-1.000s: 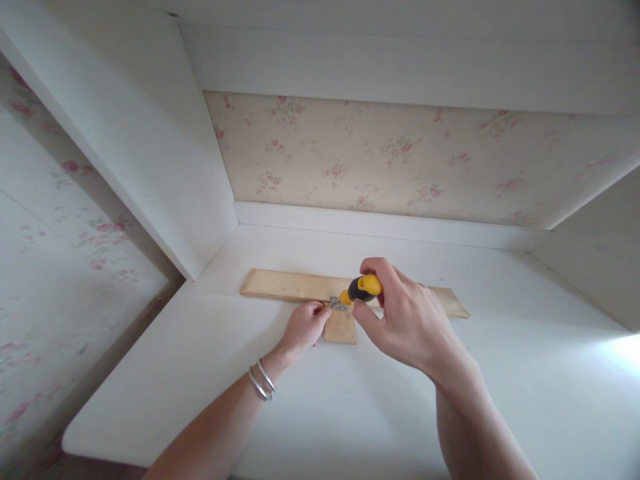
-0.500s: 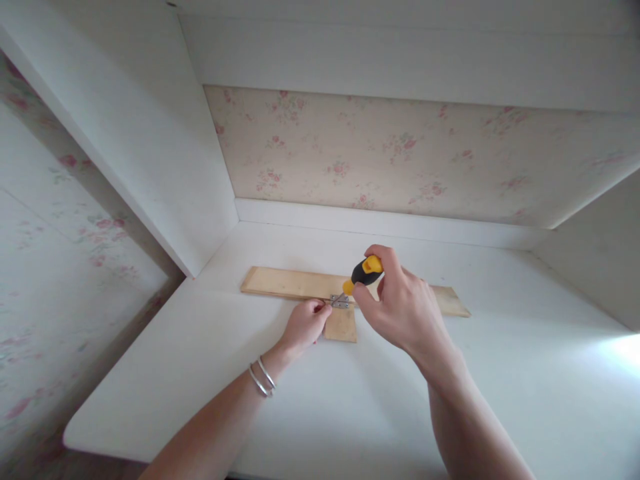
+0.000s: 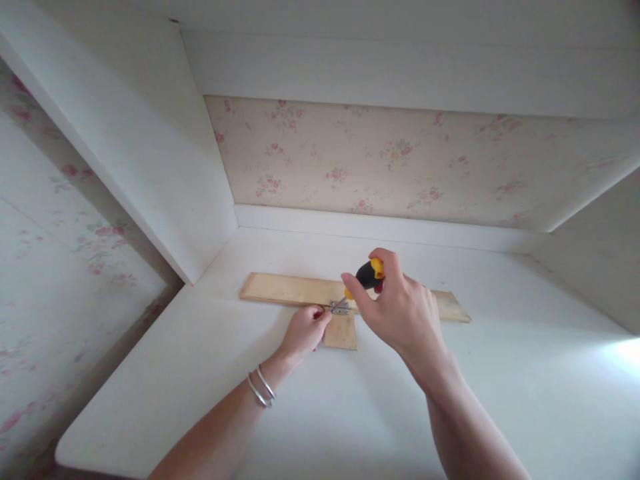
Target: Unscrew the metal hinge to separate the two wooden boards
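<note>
My right hand [image 3: 407,303] is closed around the yellow and black handle of a screwdriver [image 3: 367,275]. Its shaft slants down and left to a small metal hinge [image 3: 339,307]. The hinge lies where a long wooden board [image 3: 295,288] meets a short wooden piece [image 3: 341,332]. My left hand [image 3: 305,330] is pinched at the left side of the hinge, close to the screwdriver's tip. What sits between its fingertips is too small to make out. A bit of something red shows under that hand.
The boards lie on a white desktop [image 3: 200,373] with a rounded front left corner. A white side panel [image 3: 150,147] rises at the left, and a floral-papered wall [image 3: 340,153] stands behind. A white shelf front [image 3: 375,70] overhangs the back.
My right thumb has lifted off the screwdriver's collar and stretched out, while the handle has shifted slightly right. My left hand stays beside the hinge. The whole view has tilted up a little.
</note>
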`<act>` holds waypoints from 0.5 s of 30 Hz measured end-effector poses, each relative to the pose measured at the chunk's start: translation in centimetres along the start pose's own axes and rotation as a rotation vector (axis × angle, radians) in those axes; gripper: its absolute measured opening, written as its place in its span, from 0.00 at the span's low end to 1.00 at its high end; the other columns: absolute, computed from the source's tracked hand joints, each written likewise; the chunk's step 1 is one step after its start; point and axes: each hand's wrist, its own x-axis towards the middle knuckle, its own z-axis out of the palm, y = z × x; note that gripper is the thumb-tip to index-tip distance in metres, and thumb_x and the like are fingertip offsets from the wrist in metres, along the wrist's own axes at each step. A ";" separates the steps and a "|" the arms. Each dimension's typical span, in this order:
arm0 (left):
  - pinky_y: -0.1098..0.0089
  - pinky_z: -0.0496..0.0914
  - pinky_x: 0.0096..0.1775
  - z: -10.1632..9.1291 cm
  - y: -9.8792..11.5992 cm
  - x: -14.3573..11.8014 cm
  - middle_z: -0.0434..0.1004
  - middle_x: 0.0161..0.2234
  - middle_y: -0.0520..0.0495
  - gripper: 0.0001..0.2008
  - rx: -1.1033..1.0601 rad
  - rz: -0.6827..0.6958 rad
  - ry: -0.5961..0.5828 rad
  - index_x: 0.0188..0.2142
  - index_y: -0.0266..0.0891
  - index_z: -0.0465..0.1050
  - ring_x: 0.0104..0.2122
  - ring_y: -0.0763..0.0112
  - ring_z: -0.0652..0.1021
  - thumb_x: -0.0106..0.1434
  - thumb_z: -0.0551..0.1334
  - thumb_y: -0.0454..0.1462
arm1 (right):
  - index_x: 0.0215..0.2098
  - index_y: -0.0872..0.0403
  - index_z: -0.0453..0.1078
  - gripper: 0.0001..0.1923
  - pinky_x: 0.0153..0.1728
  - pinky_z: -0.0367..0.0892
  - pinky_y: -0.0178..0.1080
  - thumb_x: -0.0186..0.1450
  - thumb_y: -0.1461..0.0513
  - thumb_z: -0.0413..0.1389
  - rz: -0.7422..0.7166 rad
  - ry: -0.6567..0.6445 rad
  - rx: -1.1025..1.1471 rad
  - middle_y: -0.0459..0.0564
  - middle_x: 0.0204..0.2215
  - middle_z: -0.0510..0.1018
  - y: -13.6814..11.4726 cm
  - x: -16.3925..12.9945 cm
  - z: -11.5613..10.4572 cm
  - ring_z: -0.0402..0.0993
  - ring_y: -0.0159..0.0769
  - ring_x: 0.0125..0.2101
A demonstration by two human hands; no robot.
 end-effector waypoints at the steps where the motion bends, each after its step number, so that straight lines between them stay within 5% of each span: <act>1: 0.78 0.53 0.12 0.0 0.0 0.0 0.62 0.15 0.56 0.15 -0.003 0.000 0.002 0.27 0.37 0.69 0.12 0.78 0.64 0.60 0.55 0.47 | 0.47 0.49 0.60 0.20 0.21 0.49 0.34 0.62 0.48 0.49 0.018 0.014 -0.026 0.45 0.23 0.74 0.0 0.0 0.1 0.70 0.38 0.20; 4: 0.78 0.53 0.12 0.0 0.0 0.0 0.62 0.15 0.55 0.16 0.005 -0.001 0.012 0.28 0.37 0.70 0.13 0.78 0.65 0.60 0.55 0.48 | 0.48 0.50 0.59 0.18 0.21 0.48 0.34 0.62 0.51 0.49 0.034 0.008 -0.037 0.44 0.20 0.72 0.1 0.0 0.2 0.69 0.38 0.19; 8: 0.77 0.54 0.12 0.0 -0.1 0.1 0.62 0.15 0.56 0.16 0.011 -0.006 0.006 0.27 0.37 0.70 0.13 0.77 0.64 0.60 0.55 0.48 | 0.53 0.50 0.56 0.23 0.23 0.53 0.35 0.60 0.58 0.51 -0.010 -0.033 0.062 0.46 0.29 0.74 0.2 0.0 0.0 0.69 0.37 0.22; 15: 0.78 0.54 0.13 -0.1 -0.1 0.1 0.63 0.16 0.55 0.16 0.008 0.018 -0.027 0.27 0.38 0.68 0.13 0.78 0.64 0.60 0.55 0.47 | 0.42 0.51 0.60 0.13 0.27 0.58 0.36 0.63 0.54 0.51 -0.018 0.003 0.234 0.46 0.31 0.73 0.1 -0.1 0.2 0.69 0.34 0.25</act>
